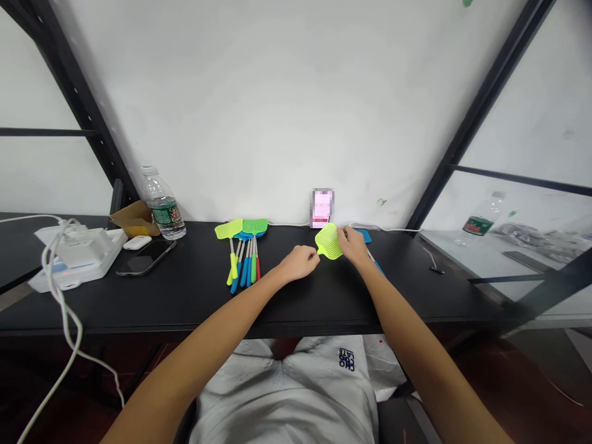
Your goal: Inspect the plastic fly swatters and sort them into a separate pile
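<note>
A yellow-green fly swatter [328,242] with a perforated head is held between my two hands above the black table. My left hand [300,263] is closed at its neck end; the rest of the handle is hidden. My right hand [353,246] pinches the right edge of the head. Behind and beside my right wrist lies a blue fly swatter [365,235], partly covered by the hand. To the left, a pile of fly swatters [243,253] lies with yellow and green heads uppermost and blue, green, yellow and red handles toward me.
A phone [322,208] leans on the wall behind my hands. At the left are a water bottle [163,203], a cardboard box [132,217], a dark phone [147,257], a white case [137,243] and a white power strip [78,256] with cables. A short cable [435,269] lies at right.
</note>
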